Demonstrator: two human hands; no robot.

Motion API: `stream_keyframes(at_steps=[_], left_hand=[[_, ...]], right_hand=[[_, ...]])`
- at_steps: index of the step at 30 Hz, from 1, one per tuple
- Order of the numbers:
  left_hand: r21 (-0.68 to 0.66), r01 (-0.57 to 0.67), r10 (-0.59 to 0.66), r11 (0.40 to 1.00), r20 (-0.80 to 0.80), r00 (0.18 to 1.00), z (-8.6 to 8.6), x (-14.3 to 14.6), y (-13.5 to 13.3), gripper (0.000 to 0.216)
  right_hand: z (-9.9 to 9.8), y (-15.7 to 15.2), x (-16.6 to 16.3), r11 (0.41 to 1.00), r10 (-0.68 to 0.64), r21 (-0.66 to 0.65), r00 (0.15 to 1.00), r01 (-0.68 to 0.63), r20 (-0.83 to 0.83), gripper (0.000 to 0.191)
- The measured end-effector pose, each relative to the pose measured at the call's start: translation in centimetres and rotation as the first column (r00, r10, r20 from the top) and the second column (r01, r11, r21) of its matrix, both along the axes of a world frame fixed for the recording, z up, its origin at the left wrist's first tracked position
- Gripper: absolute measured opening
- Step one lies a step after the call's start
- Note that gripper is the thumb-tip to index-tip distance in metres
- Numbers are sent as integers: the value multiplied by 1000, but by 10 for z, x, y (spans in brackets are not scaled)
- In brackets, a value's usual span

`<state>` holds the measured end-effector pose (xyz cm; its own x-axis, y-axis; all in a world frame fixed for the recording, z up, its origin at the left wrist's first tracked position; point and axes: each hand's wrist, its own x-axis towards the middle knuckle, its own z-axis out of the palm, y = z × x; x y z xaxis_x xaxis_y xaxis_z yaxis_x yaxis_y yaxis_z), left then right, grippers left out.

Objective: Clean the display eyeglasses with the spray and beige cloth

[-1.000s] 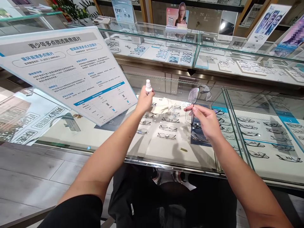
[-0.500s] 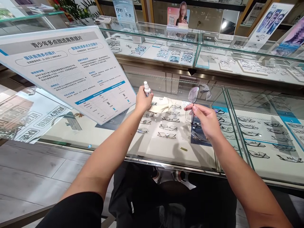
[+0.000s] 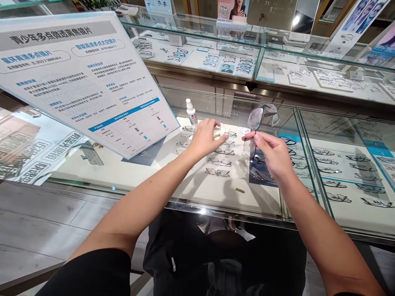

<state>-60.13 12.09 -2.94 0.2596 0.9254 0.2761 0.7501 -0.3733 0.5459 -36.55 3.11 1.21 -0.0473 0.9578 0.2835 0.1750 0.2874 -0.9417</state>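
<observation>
My right hand [image 3: 271,154] pinches a pair of dark-framed glasses [image 3: 257,123] and holds them up above the glass counter, lenses toward me. A small white spray bottle [image 3: 191,112] stands upright on the counter glass, free of my hands. Just to its right, my left hand [image 3: 205,137] rests on a pale folded cloth [image 3: 219,130], with the fingers curled over it.
A large tilted info board [image 3: 83,78] stands at the left on the glass counter [image 3: 216,205]. Rows of glasses [image 3: 217,162] lie inside the case below. Further display cases [image 3: 277,65] and posters stand behind. A small brass-coloured piece [image 3: 240,190] lies near the front.
My left hand has set the spray bottle down on the counter, let go, and moved right onto the cloth. The right hand keeps the glasses raised.
</observation>
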Motion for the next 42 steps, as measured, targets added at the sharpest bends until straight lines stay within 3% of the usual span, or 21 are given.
stream_keyframes(at_steps=[2,7,10,13,15,18,21,25,30,36,42], left_hand=[[-53,9,-12,999,-58,998,-7,0,4,36],[-27,39,-41,999,-71,997,-7,-2,9,10],[-45,11,-9,999,43,999,-3,-4,7,9],[-104,2,27,995,276,961,3,-4,7,12],[-215,68,50,974,497,866,7,-4,8,14],[-385,257,155,886,770,619,17,-4,10,19],[-404,435,226,805,886,404,24,-2,8,27],[-349,617,223,706,936,274,26,2,1,37],[-291,711,179,641,957,230,24,8,-11,50],[-211,700,77,682,973,218,29,13,-24,50],[-167,761,-7,627,975,220,32,17,-33,54]], right_hand=[[-2,0,0,1000,-2,-3,1000,2,1,31],[-4,0,0,1000,8,4,1000,-8,1,32],[-1,-1,-1,1000,11,-1,1000,-11,1,33],[2,-3,-2,1000,19,-10,1000,-19,-6,31],[4,-5,-3,1000,17,-16,1000,-17,-11,30],[6,-6,-3,1000,11,-15,1000,-11,-5,31],[4,-6,-3,1000,15,-16,1000,-15,21,35],[3,-7,-4,998,51,-38,998,-50,31,38],[5,-10,-8,990,134,-40,990,-132,33,36],[6,-14,-13,977,195,-94,980,-191,35,36],[7,-13,-15,953,270,-146,963,-266,5,38]])
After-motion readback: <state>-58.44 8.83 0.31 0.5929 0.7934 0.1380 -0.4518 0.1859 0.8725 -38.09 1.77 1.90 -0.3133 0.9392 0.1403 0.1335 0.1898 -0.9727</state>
